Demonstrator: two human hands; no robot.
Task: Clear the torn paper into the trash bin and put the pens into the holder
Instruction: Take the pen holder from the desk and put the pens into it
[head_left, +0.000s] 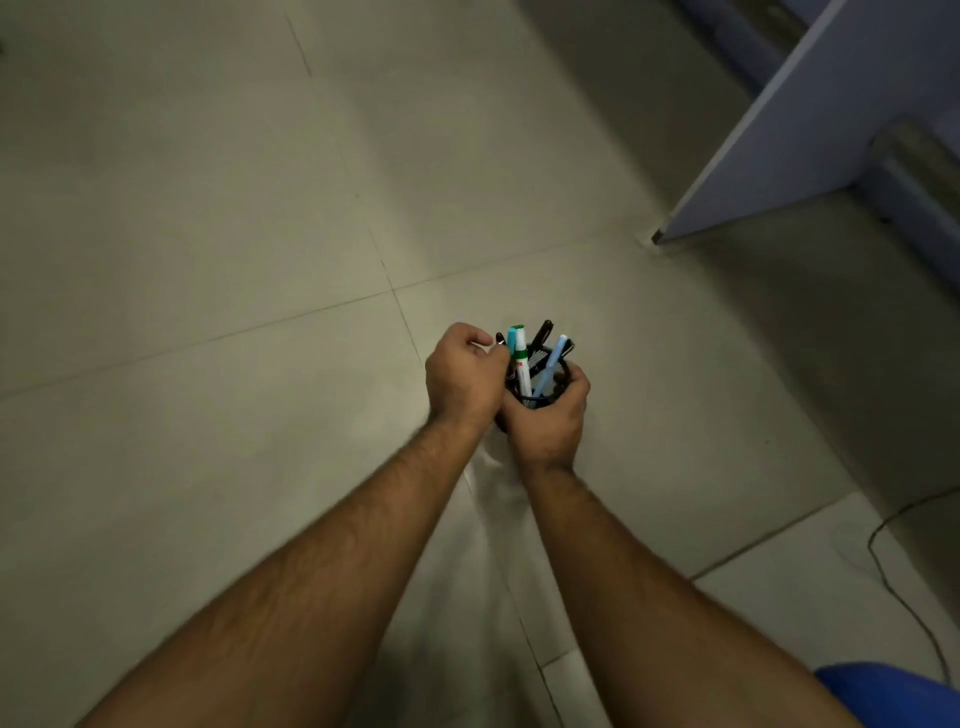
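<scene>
Right hand (550, 415) wrapped around the near wall of the black mesh holder (558, 387), fingers curled over its rim; holder carried in the air above the floor. Left hand (462, 379) closed in a narrow pinch on a dark pen tip (500, 339) at the left rim of the holder, knuckles against the right hand.

Inside the holder, upright and slightly splayed: white marker with teal cap (519, 358) at the left, light blue pen (550, 366) at the right, black pen (541, 332) at the far side. Further dark pens behind, count not discernible.

Below the holder: pale grey tiled floor (208, 234), thin grout lines crossing left of and beyond the holder. Dim light; picture slightly blurred.

Far right of the holder: slanted blue-grey panel (810, 119), its lower corner touching the floor. Near right of the holder: thin dark cable (883, 561) trailing over the tiles. Nearer than the holder, at the bottom right edge: patch of blue fabric (893, 691).

Both bare forearms between viewpoint and holder, hiding the holder's base and the floor directly beneath. Torn paper and trash bin not visible.
</scene>
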